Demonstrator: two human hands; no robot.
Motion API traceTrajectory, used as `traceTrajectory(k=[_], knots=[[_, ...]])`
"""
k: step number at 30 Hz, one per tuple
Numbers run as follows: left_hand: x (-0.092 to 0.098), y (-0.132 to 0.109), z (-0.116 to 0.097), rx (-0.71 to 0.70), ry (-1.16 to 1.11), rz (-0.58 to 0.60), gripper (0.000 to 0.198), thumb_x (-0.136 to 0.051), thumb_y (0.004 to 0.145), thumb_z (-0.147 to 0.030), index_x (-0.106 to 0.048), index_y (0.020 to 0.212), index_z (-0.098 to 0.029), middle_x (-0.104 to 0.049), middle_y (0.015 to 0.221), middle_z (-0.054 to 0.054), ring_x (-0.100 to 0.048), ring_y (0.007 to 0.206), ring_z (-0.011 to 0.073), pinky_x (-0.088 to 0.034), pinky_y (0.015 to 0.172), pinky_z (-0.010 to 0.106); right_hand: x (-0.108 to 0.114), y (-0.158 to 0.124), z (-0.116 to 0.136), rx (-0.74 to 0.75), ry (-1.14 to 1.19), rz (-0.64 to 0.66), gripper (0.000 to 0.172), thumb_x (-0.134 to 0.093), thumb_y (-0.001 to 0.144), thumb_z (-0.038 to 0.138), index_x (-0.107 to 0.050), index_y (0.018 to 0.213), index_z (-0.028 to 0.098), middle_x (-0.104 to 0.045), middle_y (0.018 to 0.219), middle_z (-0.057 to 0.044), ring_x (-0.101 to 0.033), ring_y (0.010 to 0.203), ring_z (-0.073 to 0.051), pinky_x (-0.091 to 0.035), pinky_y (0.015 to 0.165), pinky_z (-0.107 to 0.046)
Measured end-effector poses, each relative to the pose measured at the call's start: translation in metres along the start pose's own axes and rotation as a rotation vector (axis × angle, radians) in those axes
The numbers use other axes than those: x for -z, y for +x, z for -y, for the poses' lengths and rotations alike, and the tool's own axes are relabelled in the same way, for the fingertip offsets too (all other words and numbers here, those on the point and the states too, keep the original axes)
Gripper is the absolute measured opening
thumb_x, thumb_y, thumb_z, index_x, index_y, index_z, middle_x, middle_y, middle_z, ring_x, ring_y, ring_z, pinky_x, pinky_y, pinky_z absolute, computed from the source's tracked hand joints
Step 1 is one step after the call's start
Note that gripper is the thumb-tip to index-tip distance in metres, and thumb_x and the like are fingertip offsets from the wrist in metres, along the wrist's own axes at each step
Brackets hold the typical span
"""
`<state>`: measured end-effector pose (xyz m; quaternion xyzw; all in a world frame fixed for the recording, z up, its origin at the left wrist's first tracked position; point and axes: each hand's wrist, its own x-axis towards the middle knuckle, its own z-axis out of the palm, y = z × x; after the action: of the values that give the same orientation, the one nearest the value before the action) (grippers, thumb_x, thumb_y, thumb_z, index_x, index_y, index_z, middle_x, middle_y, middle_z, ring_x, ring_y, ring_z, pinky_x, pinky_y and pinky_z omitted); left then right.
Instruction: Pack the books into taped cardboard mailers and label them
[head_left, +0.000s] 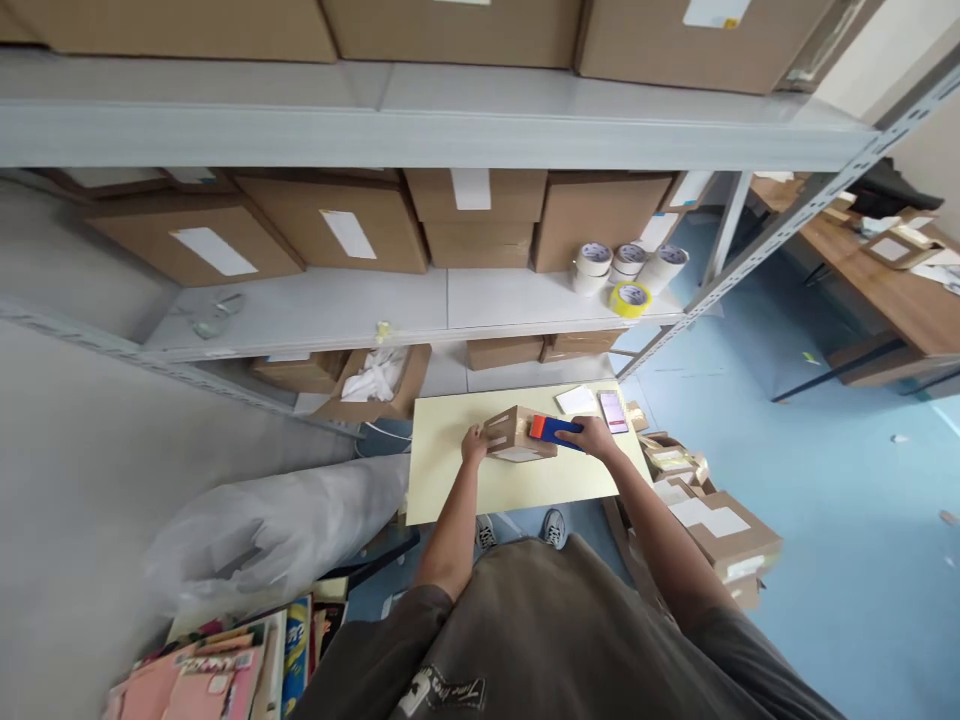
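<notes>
1. The small cardboard box (499, 432) is sitting on the pale yellow table (442, 492), between the two hands; its underside is hiding from view.
2. The left hand (474, 442) is holding the box by its left end, fingers bent in close against the cardboard – the fingertips are too small to make out.
3. The right hand (594, 438) is gripping the blue handle of a tape dispenser (556, 430), fingers folded around it; the hand itself is covering the handle's far end.
4. The dispenser's orange end is overlapping the right part of the box, and is perhaps touching it – the contact line is not showing clearly.
5. Just beyond the right hand, a phone (613, 411) is lying beside some white paper (575, 400); the screen's text is too small to read.
6. Behind the table, an open carton (418, 380) is holding white crumpled material.
7. Above, the grey shelving (322, 305) is carrying tape rolls (592, 268), a yellow roll (629, 299) and large boxes (367, 225); the top row is running out of frame.
8. To the left, a translucent roll (300, 530) is lying near books (296, 640), which the lower edge is cutting off.
</notes>
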<state>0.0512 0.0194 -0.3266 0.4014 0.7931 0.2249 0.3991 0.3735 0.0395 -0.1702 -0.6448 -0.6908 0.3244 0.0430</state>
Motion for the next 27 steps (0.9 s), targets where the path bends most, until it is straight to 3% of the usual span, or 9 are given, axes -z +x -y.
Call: traceTrajectory(k=[3, 7, 12, 16, 21, 24, 27], knots=[[0.027, -0.007, 0.001, -0.073, -0.088, -0.031, 0.042, -0.046, 0.108, -0.046, -0.069, 0.135, -0.022, -0.073, 0.139, 0.009, -0.068, 0.126, 0.0235, -0.052, 0.104, 0.031, -0.022, 0.012, 0.057, 0.067, -0.110, 0.027, 0.041, -0.074, 0.086, 0.065, -0.072, 0.082, 0.024, -0.074, 0.079, -0.004, -0.067, 0.075, -0.020, -0.038, 0.060, -0.026], [0.045, -0.021, -0.003, -0.176, -0.180, 0.050, 0.053, -0.041, 0.108, -0.058, -0.073, 0.131, -0.022, -0.078, 0.128, 0.009, -0.070, 0.122, 0.0272, -0.055, 0.103, 0.036, -0.042, 0.023, 0.113, 0.113, -0.235, 0.084, 0.042, -0.073, 0.088, 0.066, -0.076, 0.090, 0.024, -0.079, 0.096, -0.009, -0.071, 0.092, -0.025, -0.042, 0.067, -0.027], [0.038, -0.029, -0.011, -0.138, -0.207, 0.054, 0.055, -0.034, 0.111, -0.054, -0.069, 0.137, -0.022, -0.078, 0.130, 0.010, -0.071, 0.121, 0.0287, -0.055, 0.103, 0.041, -0.040, 0.027, 0.133, 0.090, -0.288, 0.125, 0.049, -0.074, 0.088, 0.070, -0.078, 0.100, 0.022, -0.079, 0.106, -0.013, -0.072, 0.101, -0.029, -0.046, 0.074, -0.029], [0.025, -0.035, -0.016, -0.120, -0.186, 0.056, 0.056, -0.031, 0.111, -0.054, -0.068, 0.138, -0.022, -0.077, 0.131, 0.010, -0.072, 0.120, 0.0286, -0.056, 0.100, 0.040, -0.030, 0.023, 0.116, 0.082, -0.243, 0.133, 0.050, -0.075, 0.087, 0.070, -0.078, 0.101, 0.022, -0.079, 0.106, -0.013, -0.073, 0.100, -0.028, -0.046, 0.073, -0.029], [0.000, -0.048, -0.025, -0.170, -0.142, 0.066, 0.054, -0.034, 0.112, -0.052, -0.067, 0.142, -0.022, -0.076, 0.134, 0.010, -0.070, 0.124, 0.0286, -0.055, 0.104, 0.040, -0.018, 0.014, 0.076, 0.088, -0.157, 0.134, 0.048, -0.078, 0.085, 0.069, -0.076, 0.095, 0.022, -0.079, 0.097, -0.009, -0.073, 0.090, -0.024, -0.043, 0.065, -0.027], [-0.015, -0.053, -0.032, -0.161, -0.117, 0.069, 0.054, -0.034, 0.112, -0.053, -0.067, 0.141, -0.022, -0.077, 0.131, 0.011, -0.071, 0.121, 0.0285, -0.056, 0.102, 0.039, -0.005, 0.004, 0.033, 0.053, -0.087, 0.148, 0.043, -0.078, 0.086, 0.065, -0.074, 0.090, 0.022, -0.076, 0.083, -0.006, -0.071, 0.075, -0.021, -0.040, 0.061, -0.026], [-0.020, -0.053, -0.036, -0.158, -0.056, 0.060, 0.056, -0.033, 0.111, -0.054, -0.067, 0.141, -0.021, -0.077, 0.132, 0.012, -0.071, 0.123, 0.0283, -0.055, 0.102, 0.036, 0.014, -0.011, -0.024, -0.032, -0.037, 0.134, 0.044, -0.077, 0.085, 0.066, -0.072, 0.084, 0.022, -0.072, 0.073, -0.004, -0.067, 0.063, -0.019, -0.039, 0.057, -0.026]])
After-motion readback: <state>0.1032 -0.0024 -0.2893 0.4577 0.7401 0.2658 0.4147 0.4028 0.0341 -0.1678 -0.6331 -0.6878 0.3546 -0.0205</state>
